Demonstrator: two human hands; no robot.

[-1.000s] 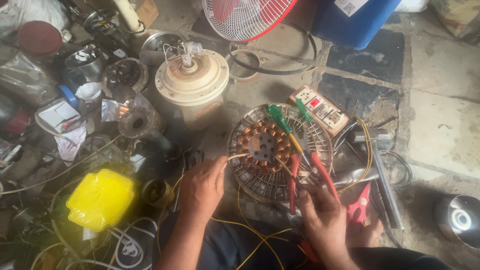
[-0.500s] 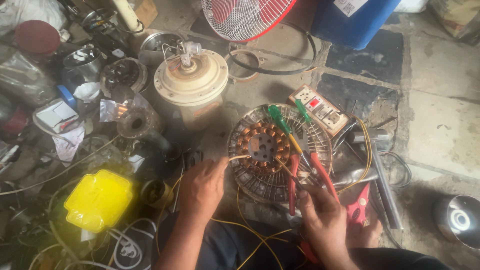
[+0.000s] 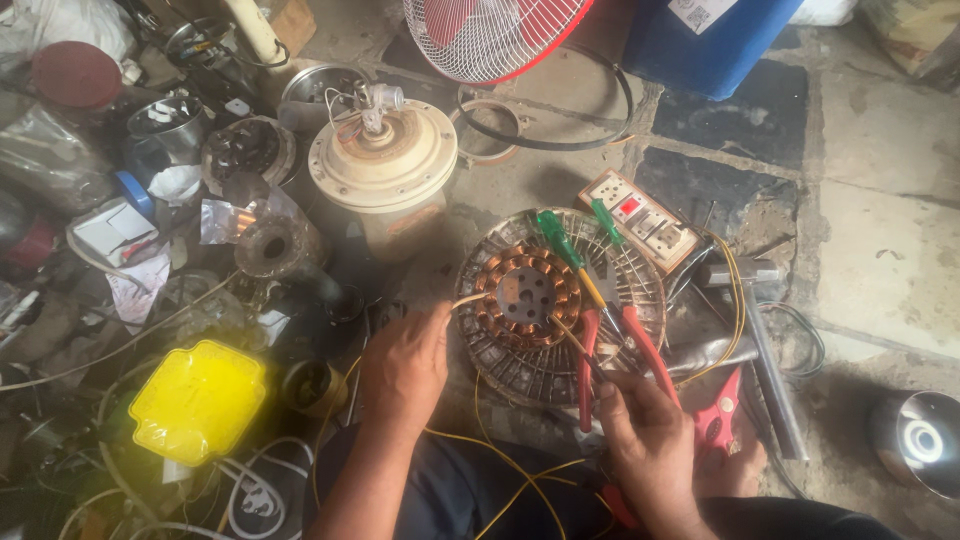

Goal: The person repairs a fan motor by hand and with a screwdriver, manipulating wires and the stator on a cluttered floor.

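Fan stator on a workshop floor, both hands at its wiring.

Left hand (image 3: 405,365), lower centre of the frame: grip closed on a pale wire (image 3: 462,300) that runs to the left rim of the stator. Right hand (image 3: 650,440), lower right: grip closed on a thin probe (image 3: 572,340) whose tip reaches toward the copper windings. Stator (image 3: 560,305), centre of the frame: round, ribbed metal ring, copper coils about a dark hub, lying flat on the floor. Across its right half: red-handled pliers (image 3: 618,340) and two green-handled screwdrivers (image 3: 560,240). Just beyond its upper right edge: switch-and-socket board (image 3: 640,215). Right of it: red snips (image 3: 718,420) and a hammer (image 3: 765,340). Upper left of it: cream motor housing (image 3: 385,165). Lower left of the frame: yellow container (image 3: 198,402). Top centre: red-rimmed fan guard (image 3: 490,35).
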